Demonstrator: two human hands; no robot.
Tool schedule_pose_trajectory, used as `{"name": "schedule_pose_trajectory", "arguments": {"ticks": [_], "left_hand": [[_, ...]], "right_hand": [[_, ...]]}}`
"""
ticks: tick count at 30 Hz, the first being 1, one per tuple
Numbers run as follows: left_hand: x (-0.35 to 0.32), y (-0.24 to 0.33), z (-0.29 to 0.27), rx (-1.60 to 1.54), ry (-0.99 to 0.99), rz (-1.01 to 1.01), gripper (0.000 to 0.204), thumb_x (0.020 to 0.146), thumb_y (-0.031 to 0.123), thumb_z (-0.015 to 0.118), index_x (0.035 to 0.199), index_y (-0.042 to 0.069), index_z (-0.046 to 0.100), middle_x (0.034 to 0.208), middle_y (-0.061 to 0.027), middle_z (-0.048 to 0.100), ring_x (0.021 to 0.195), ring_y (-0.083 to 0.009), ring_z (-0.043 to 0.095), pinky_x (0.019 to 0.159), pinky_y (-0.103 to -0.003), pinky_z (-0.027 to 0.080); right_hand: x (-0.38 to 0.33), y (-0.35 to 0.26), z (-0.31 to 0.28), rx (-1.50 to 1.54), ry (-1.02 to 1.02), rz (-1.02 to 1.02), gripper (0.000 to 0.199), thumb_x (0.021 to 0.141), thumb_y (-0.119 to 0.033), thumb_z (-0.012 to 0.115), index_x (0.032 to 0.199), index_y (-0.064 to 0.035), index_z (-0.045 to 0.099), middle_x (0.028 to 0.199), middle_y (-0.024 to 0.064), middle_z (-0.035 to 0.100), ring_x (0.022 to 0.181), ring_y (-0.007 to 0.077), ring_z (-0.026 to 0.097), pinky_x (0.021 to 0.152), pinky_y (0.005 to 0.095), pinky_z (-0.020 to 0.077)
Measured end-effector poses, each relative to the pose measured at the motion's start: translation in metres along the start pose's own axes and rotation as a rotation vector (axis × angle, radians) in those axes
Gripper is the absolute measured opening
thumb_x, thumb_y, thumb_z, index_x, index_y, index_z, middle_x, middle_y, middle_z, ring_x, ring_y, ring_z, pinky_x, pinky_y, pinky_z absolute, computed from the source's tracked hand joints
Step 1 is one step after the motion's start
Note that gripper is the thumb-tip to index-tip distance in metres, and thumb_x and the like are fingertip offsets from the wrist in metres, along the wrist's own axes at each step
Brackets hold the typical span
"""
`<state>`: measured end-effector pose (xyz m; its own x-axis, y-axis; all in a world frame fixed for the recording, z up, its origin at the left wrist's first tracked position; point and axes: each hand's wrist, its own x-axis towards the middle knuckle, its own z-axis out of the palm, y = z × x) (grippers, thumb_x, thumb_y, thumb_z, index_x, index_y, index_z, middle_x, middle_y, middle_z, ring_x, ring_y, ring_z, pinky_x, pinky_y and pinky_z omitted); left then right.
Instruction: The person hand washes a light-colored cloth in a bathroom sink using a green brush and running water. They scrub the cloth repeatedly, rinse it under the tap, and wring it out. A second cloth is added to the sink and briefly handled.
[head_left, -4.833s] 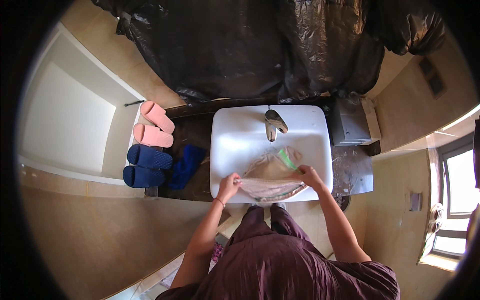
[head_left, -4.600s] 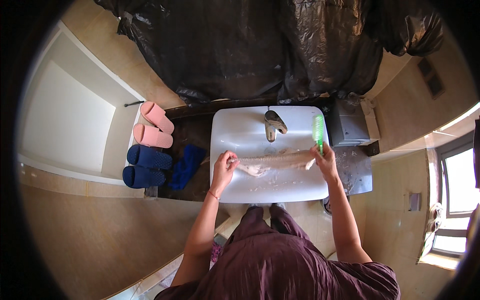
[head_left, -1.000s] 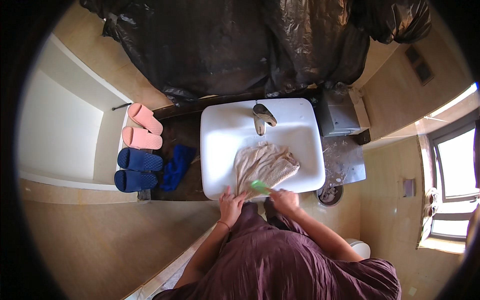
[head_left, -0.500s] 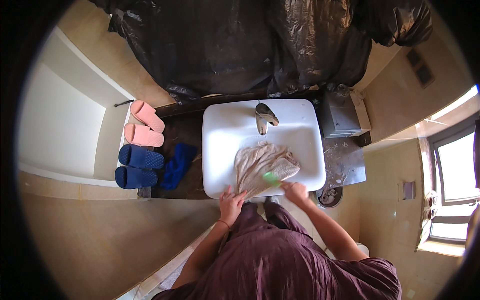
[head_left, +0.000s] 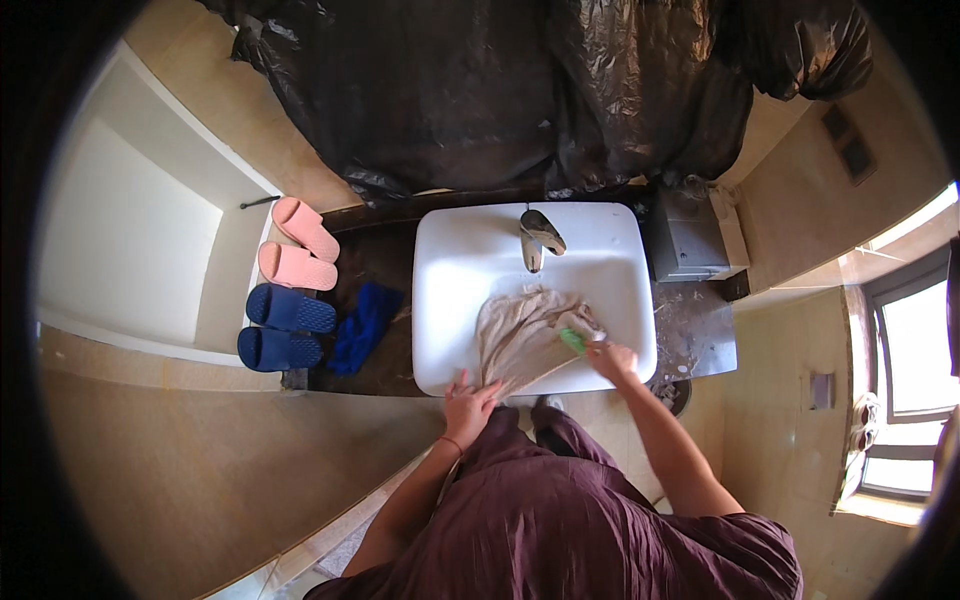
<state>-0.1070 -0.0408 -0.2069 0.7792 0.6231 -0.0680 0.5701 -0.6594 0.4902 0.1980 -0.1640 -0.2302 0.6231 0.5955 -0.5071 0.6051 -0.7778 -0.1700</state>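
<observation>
Brush (head_left: 573, 341) moved right over cloth (head_left: 517, 328), so that side likely gets scrubbed | right hand (head_left: 613, 363) holds brush | left hand (head_left: 467, 408) on cloth, grip unclear

a wrinkled beige cloth (head_left: 522, 335) spreads ahead of and between the hands, its near edge at the left hand's (head_left: 470, 407) fingers; a green brush (head_left: 573, 340), gripped in the right hand (head_left: 612, 362), slants over its right part.

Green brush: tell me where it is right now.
In the head view, the green brush is in the right hand, at the right part of the beige cloth in the white sink, lower right of the faucet.
</observation>
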Motion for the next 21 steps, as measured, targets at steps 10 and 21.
{"name": "schedule_pose_trajectory", "arguments": {"ticks": [10,21], "left_hand": [[0.086,-0.015,0.036,0.043,-0.033,-0.112,0.031,0.085,0.038,0.060,0.105,0.015,0.063,0.112,-0.0128,0.058,0.120,-0.0338,0.046,0.095,-0.057,0.034],[0.110,0.001,0.012,-0.265,0.206,0.081,0.024,0.075,0.003,0.068,0.094,0.006,0.053,0.086,-0.0108,0.061,0.085,-0.0305,0.059,0.088,-0.050,0.041]], "right_hand": [[0.035,-0.029,-0.008,0.236,-0.029,0.023,0.079,0.076,-0.060,0.058,0.135,-0.0120,0.039,0.109,0.0191,0.063,0.105,0.0347,0.059,0.086,0.0437,0.0472],[0.036,-0.004,-0.006,1.123,-0.035,-0.027,0.017,0.088,-0.021,0.062,0.088,-0.0040,0.061,0.063,0.0003,0.050,0.042,0.0059,0.038,0.035,0.0240,0.0301]]}}
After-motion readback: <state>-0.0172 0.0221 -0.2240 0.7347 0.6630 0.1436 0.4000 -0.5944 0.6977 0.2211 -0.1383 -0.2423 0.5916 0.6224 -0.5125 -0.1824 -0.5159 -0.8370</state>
